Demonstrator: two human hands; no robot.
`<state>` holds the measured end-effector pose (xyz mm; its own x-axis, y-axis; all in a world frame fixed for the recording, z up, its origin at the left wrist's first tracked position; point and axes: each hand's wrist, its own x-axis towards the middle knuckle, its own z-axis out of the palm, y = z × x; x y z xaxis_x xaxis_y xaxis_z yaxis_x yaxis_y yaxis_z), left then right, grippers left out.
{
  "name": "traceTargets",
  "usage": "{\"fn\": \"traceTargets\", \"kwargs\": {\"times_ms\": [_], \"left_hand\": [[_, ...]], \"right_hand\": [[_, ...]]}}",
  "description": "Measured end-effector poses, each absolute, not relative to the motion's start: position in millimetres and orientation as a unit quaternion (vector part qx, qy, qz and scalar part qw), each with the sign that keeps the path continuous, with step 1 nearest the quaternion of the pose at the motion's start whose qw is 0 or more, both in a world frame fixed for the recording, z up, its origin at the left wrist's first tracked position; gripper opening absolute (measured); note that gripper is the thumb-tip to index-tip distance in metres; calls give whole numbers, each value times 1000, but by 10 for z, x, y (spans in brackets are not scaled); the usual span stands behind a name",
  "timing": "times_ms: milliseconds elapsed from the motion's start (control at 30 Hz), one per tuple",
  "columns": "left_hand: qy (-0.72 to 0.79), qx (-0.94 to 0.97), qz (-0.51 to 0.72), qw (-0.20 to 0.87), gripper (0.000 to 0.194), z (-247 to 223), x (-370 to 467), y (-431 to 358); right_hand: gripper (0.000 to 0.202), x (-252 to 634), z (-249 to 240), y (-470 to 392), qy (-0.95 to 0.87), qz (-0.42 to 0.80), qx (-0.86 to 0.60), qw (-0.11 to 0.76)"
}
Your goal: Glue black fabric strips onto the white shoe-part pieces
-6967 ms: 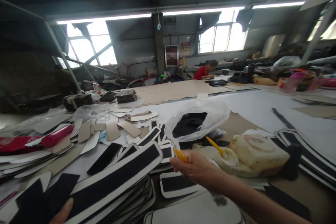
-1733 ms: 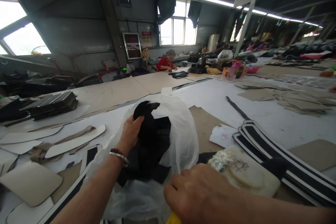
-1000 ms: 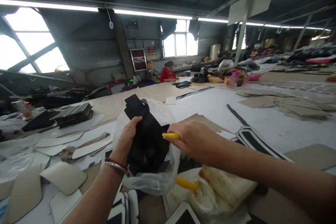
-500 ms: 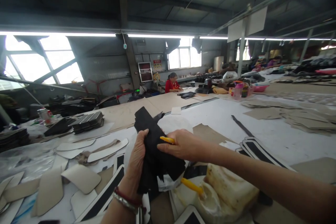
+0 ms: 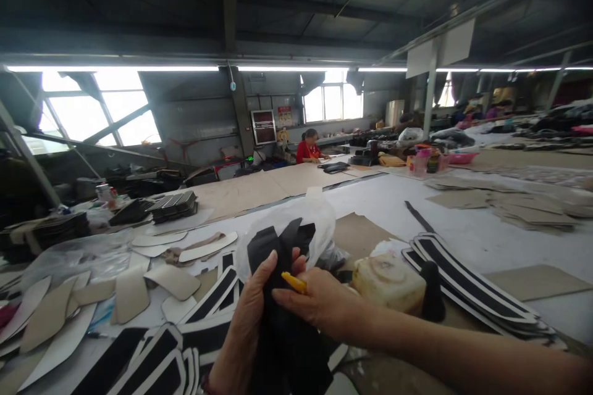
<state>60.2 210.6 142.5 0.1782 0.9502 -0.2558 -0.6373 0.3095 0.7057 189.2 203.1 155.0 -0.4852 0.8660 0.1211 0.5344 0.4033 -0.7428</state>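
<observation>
Left hand (image 5: 252, 315) grasping black fabric pieces (image 5: 278, 247), right hand (image 5: 319, 302) pinching yellow stick (image 5: 293, 282), plastic bag (image 5: 290, 216) just behind

Near front: the left hand (image 5: 252, 315) and right hand (image 5: 319, 302) meet on a sheaf of black fabric pieces (image 5: 278, 259), filling the middle.
Behind hands: a crumpled clear plastic bag (image 5: 319, 222) blocks the way forward.
Right: a cream, stained plastic jug (image 5: 389, 274) sits just beside the right hand; past it, long black strips with white borders (image 5: 467, 278).
Left: overlapping black-and-white cut panels (image 5: 157, 352) and beige oval cardboard pieces (image 5: 130, 284) cover the surface (image 5: 463, 222).
Open room: bare white surface beyond the strips, far right.
</observation>
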Motion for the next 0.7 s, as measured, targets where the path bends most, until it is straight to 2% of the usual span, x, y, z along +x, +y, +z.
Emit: {"fn": "traceTargets", "kwargs": {"times_ms": [200,300,367,500,700], "left_hand": [[417,272,556,665,23,1339,374,1769],[431,341,558,622,27,1296,241,1550],[444,395,532,603,31,1238,166,1361],[484,445,445,608,30,1064,64,947],[479,403,413,662,34,985,-103,706]], "right_hand": [[45,1970,1598,1684,-834,258,-426,238],[50,2042,1600,1585,-821,268,-437,251],[46,2072,1586,1503,-815,267,-447,256],[36,2081,1556,1223,-836,203,-443,253],[30,2037,1494,810,-875,154,-398,230]]}}
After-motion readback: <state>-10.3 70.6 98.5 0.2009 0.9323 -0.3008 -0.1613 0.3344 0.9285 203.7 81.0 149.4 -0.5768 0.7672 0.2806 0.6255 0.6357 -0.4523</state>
